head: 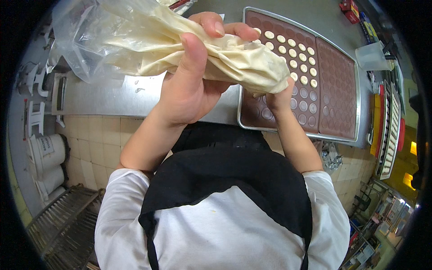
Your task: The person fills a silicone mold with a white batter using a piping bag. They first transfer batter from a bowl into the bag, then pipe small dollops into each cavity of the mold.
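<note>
A clear plastic piping bag (236,60) filled with pale cream batter hangs across the view above the steel table. My left hand (192,77) is wrapped around its middle, thumb and fingers pressing into folds. At the filled lower end, my right hand (281,96) holds the bag from beneath; its fingers are mostly hidden. Behind lies a metal tray (358,101) lined with brown silicone mats (337,81) printed with circles. Rows of small round batter dollops (303,68) sit on the left mat, whose nearer circles are bare. The bag's tip is hidden.
A translucent plastic container (371,55) stands right of the tray, near red boxes (350,10). Further right, another tray (389,135) bears many pale rounds. White lidded bins (47,152) and a slatted rack (67,222) stand at lower left. The steel table (108,98) extends leftward.
</note>
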{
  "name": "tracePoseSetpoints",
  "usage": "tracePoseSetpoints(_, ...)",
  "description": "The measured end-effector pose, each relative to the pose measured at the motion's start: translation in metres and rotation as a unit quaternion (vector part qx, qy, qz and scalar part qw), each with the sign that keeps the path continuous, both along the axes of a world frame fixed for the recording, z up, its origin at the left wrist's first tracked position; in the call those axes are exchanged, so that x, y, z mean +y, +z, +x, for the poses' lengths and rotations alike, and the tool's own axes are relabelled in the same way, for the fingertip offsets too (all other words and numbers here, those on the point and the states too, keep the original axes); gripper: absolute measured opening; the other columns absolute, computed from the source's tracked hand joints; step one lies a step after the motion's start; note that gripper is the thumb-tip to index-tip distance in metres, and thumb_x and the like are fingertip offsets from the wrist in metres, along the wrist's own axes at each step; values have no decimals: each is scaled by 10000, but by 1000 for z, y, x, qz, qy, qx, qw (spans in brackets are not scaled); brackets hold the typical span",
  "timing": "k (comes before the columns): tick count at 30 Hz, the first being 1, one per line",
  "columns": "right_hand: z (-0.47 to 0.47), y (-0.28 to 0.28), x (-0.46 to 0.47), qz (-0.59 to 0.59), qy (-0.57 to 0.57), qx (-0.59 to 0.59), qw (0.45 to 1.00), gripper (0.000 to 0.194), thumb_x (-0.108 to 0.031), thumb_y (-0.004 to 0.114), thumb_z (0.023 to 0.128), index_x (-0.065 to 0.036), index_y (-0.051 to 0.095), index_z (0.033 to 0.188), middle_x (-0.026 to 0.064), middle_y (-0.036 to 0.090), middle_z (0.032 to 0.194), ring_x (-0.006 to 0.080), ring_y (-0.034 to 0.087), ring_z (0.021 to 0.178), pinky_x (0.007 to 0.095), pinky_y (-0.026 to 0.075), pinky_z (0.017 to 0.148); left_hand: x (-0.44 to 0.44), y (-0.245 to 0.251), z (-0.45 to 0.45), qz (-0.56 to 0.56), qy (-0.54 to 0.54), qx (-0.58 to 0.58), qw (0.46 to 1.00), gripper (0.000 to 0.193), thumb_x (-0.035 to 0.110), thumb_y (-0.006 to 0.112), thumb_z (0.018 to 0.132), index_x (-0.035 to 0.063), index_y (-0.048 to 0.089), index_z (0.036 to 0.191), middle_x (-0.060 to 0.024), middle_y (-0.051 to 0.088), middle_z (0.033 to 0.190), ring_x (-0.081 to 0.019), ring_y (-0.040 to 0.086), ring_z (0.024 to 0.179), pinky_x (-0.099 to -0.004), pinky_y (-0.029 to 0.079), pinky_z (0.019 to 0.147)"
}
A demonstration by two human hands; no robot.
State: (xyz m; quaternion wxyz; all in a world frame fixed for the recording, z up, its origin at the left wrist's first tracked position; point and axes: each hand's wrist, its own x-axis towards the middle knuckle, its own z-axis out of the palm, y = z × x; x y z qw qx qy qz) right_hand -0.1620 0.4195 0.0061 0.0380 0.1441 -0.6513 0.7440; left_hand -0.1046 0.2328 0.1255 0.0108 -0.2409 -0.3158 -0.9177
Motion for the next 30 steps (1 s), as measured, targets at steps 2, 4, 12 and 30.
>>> tracePoseSetpoints(2, 0, -1, 1, 39, -5, 21, 999, 88, 25, 512, 763, -6, 566, 701, -27, 530, 687, 59, 468, 625, 207, 376, 553, 0, -3, 3, -3, 9, -10, 1000, 337, 487, 360, 903, 185, 382, 1051, -104, 486, 1173, -221, 520, 1084, -377, 494, 860)
tracePoseSetpoints(4, 0, -1, 0, 46, -7, 30, 998, 91, 20, 510, 766, -7, 565, 700, -30, 527, 682, 59, 467, 626, 207, 374, 553, 0, -4, 4, -1, 10, -13, 1000, 334, 485, 359, 904, 186, 383, 1051, -103, 485, 1174, -219, 522, 1081, -378, 495, 860)
tracePoseSetpoints(12, 4, 11, -4, -105, -18, -35, 994, 87, -33, 509, 812, -3, 573, 761, 1, 565, 739, 70, 514, 662, 217, 421, 595, 0, -4, 5, -4, 3, -9, 1000, 344, 495, 362, 898, 188, 382, 1051, -103, 486, 1172, -229, 519, 1085, -406, 484, 877)
tracePoseSetpoints(30, 36, 0, 9, -76, -9, -70, 995, 122, -76, 560, 847, 20, 616, 797, -4, 583, 686, 57, 518, 615, 207, 402, 544, 2, -11, 19, -4, -28, -33, 999, 346, 494, 353, 901, 181, 364, 1046, -107, 475, 1174, -233, 521, 1080, -385, 494, 866)
